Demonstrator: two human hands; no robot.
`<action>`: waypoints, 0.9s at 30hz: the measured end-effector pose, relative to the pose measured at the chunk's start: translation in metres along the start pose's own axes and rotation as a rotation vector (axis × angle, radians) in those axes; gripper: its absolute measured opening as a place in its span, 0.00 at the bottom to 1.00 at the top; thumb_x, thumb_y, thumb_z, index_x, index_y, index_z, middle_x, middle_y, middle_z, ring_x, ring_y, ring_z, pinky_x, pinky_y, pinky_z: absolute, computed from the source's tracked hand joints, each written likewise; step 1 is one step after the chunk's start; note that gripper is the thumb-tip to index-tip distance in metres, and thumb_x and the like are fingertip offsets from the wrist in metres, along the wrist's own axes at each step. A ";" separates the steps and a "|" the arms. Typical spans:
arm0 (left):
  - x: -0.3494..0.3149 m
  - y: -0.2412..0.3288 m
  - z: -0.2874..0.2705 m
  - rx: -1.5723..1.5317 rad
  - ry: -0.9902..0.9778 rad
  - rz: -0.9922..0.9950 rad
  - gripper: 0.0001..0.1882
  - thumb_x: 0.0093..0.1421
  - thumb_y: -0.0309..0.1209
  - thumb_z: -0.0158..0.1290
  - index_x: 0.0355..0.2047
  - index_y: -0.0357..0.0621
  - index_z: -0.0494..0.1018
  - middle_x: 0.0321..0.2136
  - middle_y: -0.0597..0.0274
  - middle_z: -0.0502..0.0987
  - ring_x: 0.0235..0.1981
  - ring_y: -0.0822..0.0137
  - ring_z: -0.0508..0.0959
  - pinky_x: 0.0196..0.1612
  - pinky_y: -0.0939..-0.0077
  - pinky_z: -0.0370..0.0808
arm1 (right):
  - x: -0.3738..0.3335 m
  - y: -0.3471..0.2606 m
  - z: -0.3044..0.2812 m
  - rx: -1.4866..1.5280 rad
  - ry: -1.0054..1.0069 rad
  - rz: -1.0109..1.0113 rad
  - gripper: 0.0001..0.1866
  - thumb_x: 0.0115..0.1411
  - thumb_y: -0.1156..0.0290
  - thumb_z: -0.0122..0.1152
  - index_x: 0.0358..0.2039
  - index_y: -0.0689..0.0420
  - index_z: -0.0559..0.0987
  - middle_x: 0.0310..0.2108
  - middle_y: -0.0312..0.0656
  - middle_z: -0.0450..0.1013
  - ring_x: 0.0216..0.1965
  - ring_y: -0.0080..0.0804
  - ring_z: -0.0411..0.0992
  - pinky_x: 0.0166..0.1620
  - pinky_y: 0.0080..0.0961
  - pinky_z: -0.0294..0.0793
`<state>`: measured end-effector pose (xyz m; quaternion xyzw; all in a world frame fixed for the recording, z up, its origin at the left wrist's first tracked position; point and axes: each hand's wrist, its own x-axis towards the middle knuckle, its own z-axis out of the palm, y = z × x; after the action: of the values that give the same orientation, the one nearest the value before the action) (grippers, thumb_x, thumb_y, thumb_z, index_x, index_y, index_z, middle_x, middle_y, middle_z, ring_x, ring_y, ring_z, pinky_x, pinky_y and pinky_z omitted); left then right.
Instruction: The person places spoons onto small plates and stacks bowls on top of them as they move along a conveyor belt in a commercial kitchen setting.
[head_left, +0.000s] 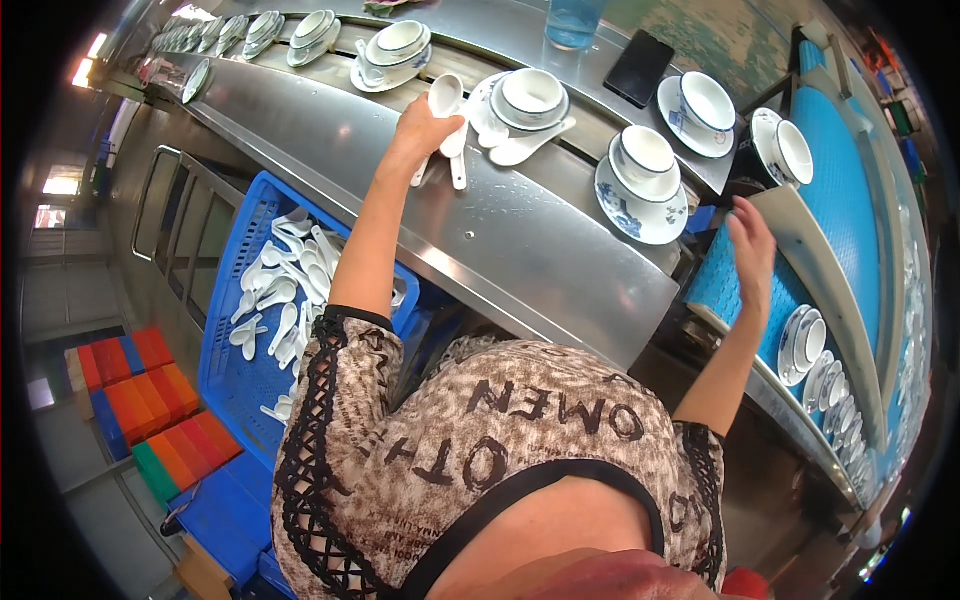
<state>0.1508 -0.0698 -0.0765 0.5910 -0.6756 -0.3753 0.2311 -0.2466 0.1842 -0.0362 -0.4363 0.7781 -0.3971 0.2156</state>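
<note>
My left hand (pixel 424 132) is closed around white ceramic soup spoons at the steel counter's edge. One spoon (pixel 446 94) has its bowl raised beyond my fingers, and more handles poke out below. Just right of that hand stands a stacked set of a white bowl (pixel 533 92) on plates, with a loose soup spoon (pixel 520 148) lying against its near side. My right hand (pixel 752 248) hovers by the blue conveyor belt, fingers stretched out and nothing in it. Between my hands, nearer the right one, sits another bowl-and-plate stack (pixel 645 195).
A blue basket (pixel 225 330) of loose spoons stands below the counter, left. Similar sets line the counter's far left. A bowl on a plate (pixel 695 135), a black phone (pixel 640 68) and a blue container (pixel 574 25) sit at the back. Dish stacks (pixel 800 345) line the blue belt.
</note>
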 end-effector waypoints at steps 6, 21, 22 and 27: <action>-0.047 0.031 -0.019 -0.016 -0.133 0.106 0.23 0.44 0.30 0.55 0.42 0.35 0.68 0.36 0.48 0.75 0.38 0.54 0.75 0.41 0.68 0.70 | -0.038 0.097 -0.154 -0.791 0.591 -0.087 0.22 0.46 0.81 0.47 0.45 0.60 0.72 0.43 0.51 0.70 0.46 0.45 0.68 0.51 0.31 0.63; -0.055 0.068 0.031 0.175 -0.354 0.526 0.29 0.42 0.38 0.62 0.44 0.39 0.69 0.33 0.55 0.74 0.36 0.62 0.73 0.40 0.72 0.69 | -0.027 0.150 -0.187 -0.562 0.052 0.252 0.22 0.41 0.71 0.56 0.40 0.63 0.74 0.35 0.51 0.73 0.38 0.40 0.72 0.43 0.29 0.67; -0.043 0.059 0.043 0.168 -0.352 0.530 0.29 0.42 0.38 0.62 0.44 0.39 0.69 0.33 0.55 0.74 0.36 0.62 0.73 0.40 0.72 0.69 | -0.027 0.115 -0.167 -0.539 0.042 0.272 0.21 0.42 0.71 0.58 0.39 0.62 0.75 0.33 0.48 0.74 0.36 0.34 0.72 0.41 0.26 0.68; -0.009 0.035 0.073 0.225 -0.357 0.339 0.19 0.45 0.28 0.53 0.40 0.37 0.72 0.23 0.55 0.75 0.26 0.64 0.75 0.32 0.73 0.69 | -0.024 0.093 -0.097 0.217 0.033 0.248 0.23 0.48 0.78 0.53 0.48 0.61 0.70 0.41 0.40 0.71 0.41 0.27 0.69 0.46 0.22 0.67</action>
<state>0.0757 -0.0435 -0.0925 0.4161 -0.8323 -0.3521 0.1005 -0.3474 0.2742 -0.0545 -0.3046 0.7820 -0.4561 0.2960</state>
